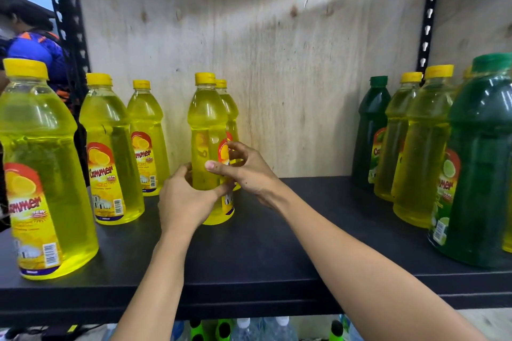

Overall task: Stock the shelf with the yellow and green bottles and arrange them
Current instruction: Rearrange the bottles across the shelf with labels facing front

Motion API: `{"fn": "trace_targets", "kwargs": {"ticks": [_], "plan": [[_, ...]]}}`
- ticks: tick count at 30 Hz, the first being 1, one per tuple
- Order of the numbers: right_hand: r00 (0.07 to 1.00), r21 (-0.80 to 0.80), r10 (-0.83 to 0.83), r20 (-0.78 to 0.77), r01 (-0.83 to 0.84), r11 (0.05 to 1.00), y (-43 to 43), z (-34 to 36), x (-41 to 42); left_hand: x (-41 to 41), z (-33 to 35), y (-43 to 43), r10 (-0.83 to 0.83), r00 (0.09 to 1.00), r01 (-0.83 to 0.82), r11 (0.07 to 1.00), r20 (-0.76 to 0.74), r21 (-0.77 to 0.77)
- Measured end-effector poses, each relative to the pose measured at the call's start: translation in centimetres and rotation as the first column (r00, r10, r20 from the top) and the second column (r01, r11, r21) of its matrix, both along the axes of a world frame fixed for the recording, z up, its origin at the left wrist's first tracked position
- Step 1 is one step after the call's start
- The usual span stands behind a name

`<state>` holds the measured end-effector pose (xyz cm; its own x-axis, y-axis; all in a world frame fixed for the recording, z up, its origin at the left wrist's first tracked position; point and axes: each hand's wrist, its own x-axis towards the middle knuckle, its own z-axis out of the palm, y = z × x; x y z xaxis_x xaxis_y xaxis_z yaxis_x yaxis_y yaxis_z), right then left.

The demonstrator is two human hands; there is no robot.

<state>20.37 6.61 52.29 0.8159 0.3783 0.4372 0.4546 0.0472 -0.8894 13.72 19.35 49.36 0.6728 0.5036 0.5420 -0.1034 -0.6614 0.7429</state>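
head view: on the shelf (291,230), mid-board, the held yellow bottle (206,119) stands just in front of a second yellow bottle (232,111). left hand (182,199) curls round its base, right hand (246,171) pinches its waist. a hard twist could topple the rear one.

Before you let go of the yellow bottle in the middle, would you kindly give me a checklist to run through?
1. Grip: left hand and right hand both hold the middle bottle: ok.
2. Middle bottle upright: ok.
3. Its label facing front like the left row: not ok, turned to the right.
4. Gap to the bottle behind: cannot tell.
5. Bare shelf to its right: ok.
6. Right side sorted by colour: not ok, green bottles and yellow bottles mixed.
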Motion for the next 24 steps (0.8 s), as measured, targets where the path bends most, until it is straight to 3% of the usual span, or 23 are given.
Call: {"fn": "trace_targets", "kwargs": {"ticks": [3,7,14,20,24], "plan": [[0.999,0.004,0.027,-0.034,-0.027,1.0,-0.1,0.2,-0.1,-0.3,0.1,0.5,-0.078,0.997,0.079,0.99,0.011,-0.115],[0.954,0.126,0.221,-0.2,-0.199,0.972,-1.0,0.6,0.3,-0.2,0.3,1.3,-0.171,0.985,0.17,0.955,0.016,-0.241],[0.995,-0.012,0.058,-0.077,-0.059,0.998,-0.5,0.0,0.0,-0.5,0.9,3.4,-0.416,0.909,0.387,0.837,0.01,-0.388],[0.997,-0.048,-0.076,0.033,0.077,0.996,1.7,-0.8,-0.3,-0.8,0.0,4.0,-0.413,0.909,0.403,0.837,0.055,-0.371],[0.998,-0.083,-0.064,0.016,0.065,0.994,1.4,-0.7,-0.2,-0.9,-0.5,3.7,-0.372,0.926,0.36,0.923,-0.072,-0.133]]}}
